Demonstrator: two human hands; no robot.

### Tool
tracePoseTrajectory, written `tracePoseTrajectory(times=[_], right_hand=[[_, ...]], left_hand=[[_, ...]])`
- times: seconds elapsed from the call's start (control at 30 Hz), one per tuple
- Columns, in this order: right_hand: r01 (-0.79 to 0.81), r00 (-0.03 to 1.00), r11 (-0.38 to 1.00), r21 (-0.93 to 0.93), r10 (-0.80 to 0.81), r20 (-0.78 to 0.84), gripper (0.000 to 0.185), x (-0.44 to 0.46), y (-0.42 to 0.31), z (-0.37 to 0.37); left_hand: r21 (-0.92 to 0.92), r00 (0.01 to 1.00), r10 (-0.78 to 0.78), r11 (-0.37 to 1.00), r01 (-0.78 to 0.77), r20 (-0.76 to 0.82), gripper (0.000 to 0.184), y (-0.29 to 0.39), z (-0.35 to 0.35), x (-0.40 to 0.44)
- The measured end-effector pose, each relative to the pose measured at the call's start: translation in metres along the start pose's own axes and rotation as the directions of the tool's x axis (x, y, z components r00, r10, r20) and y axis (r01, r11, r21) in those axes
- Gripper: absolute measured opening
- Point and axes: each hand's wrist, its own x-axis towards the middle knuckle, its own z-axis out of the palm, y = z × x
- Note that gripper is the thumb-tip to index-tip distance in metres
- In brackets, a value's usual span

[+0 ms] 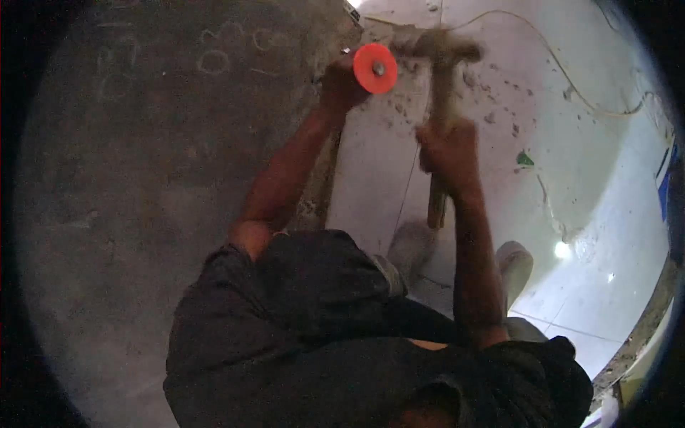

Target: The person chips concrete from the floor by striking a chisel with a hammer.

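Hammer (446, 53) at the far side, right of the chisel: the right hand (454, 153) is closed round its handle, partway up, with the butt jutting out on the near side. The left hand (341, 89) appears clamped on the chisel behind its red guard (365, 75), though the fingers are mostly hidden. The guard's steel stub (379, 68) faces up, a small target right beside those knuckles; an off-centre blow could skid off the stub and strike the guard rim or the hand. The hammer is blurred, probably swinging, so its aim cannot be judged. Nor can the chisel's tip be seen; badly seated against the rough edge of the dark slab (178, 178) on the left, it could slip. Rubble (515, 130) lies over the pale floor (371, 178) to the right, where a shoe (515, 262) could slide; grit could fly too. Farther right, a thin cable (599, 111) might snag a foot.
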Motion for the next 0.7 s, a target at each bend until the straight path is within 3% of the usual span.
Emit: tracePoseTrajectory(times=[0.03, 0.07, 0.1, 0.13, 0.17, 0.2, 0.23, 0.27, 0.3, 0.33, 0.4, 0.43, 0.5, 0.57, 0.63, 0.7], right_hand=[[0.103, 0.991, 0.991, -0.09, -0.11, -0.076, 0.027, -0.008, -0.013, -0.014], [0.3, 0.934, 0.922, -0.247, -0.336, -0.123, 0.025, -0.012, -0.022, -0.031], [0.465, 0.87, 0.881, 0.082, -0.438, -0.224, 0.023, -0.011, -0.036, -0.046], [0.557, 0.824, 0.609, 0.564, -0.491, -0.284, 0.021, -0.007, -0.048, -0.053], [0.608, 0.753, 0.396, 0.688, -0.562, -0.342, 0.019, -0.005, -0.046, -0.054], [0.729, 0.651, 0.318, 0.606, -0.598, -0.468, 0.018, 0.006, -0.021, -0.043], [0.812, 0.579, 0.376, 0.446, -0.616, -0.534, 0.016, 0.015, 0.012, -0.024], [0.704, 0.705, 0.628, 0.332, -0.563, -0.431, 0.015, 0.014, 0.035, -0.002], [0.258, 0.965, 0.953, 0.158, -0.246, -0.093, 0.013, 0.004, 0.037, 0.023], [-0.097, 0.987, 0.99, -0.098, 0.109, 0.12, 0.013, 0.001, 0.031, 0.03], [-0.034, 0.994, 0.977, -0.213, 0.055, 0.092, 0.02, 0.006, 0.025, 0.009], [-0.05, 0.996, 0.995, -0.086, 0.055, 0.064, 0.02, 0.006, 0.018, -0.001], [-0.032, 0.999, 0.997, 0.077, 0.031, 0.007, 0.021, 0.008, 0.002, -0.021], [0.005, 0.999, 0.99, 0.139, 0.0, -0.04, 0.02, 0.009, -0.01, -0.041], [0.152, 0.973, 0.946, 0.288, -0.093, -0.209, 0.018, 0.012, -0.017, -0.057], [0.171, 0.959, 0.907, 0.385, -0.064, -0.276, 0.016, 0.008, -0.018, -0.069]], left_hand=[[-0.007, 1.0, -0.025, 1.0, 0.025, 0.008, 0.031, -0.001, -0.002, -0.007], [-0.057, 0.999, -0.014, 0.998, 0.016, 0.044, 0.031, -0.005, -0.004, -0.008], [-0.097, 0.998, 0.018, 0.995, -0.013, 0.059, 0.03, -0.011, -0.006, -0.002], [-0.086, 0.999, 0.015, 0.996, -0.011, 0.052, 0.03, -0.011, -0.007, -0.003], [-0.016, 0.999, -0.022, 1.0, 0.022, 0.029, 0.031, -0.005, -0.006, -0.005], [0.051, 0.999, -0.049, 0.998, 0.049, 0.001, 0.031, -0.003, -0.008, -0.005], [0.052, 0.999, -0.044, 0.998, 0.044, 0.002, 0.031, -0.001, -0.013, -0.008], [0.051, 0.998, -0.056, 0.997, 0.054, 0.026, 0.032, 0.002, -0.015, -0.008], [0.036, 0.999, -0.037, 0.999, 0.036, 0.036, 0.033, -0.001, -0.008, -0.007], [0.021, 0.999, -0.019, 1.0, 0.018, 0.045, 0.033, -0.002, -0.003, -0.003], [-0.111, 0.988, 0.114, 0.988, -0.103, 0.101, 0.044, -0.026, 0.001, -0.005], [-0.128, 0.982, 0.136, 0.985, -0.119, 0.13, 0.044, -0.038, -0.002, -0.01], [-0.065, 0.945, -0.023, 0.997, 0.047, 0.325, 0.036, -0.062, -0.005, -0.028], [-0.069, 0.941, -0.009, 0.997, 0.034, 0.338, 0.036, -0.063, -0.019, -0.02], [-0.083, 0.947, -0.014, 0.996, 0.043, 0.322, 0.035, -0.06, -0.031, -0.018], [-0.085, 0.949, -0.044, 0.994, 0.074, 0.313, 0.035, -0.051, -0.047, -0.021]])
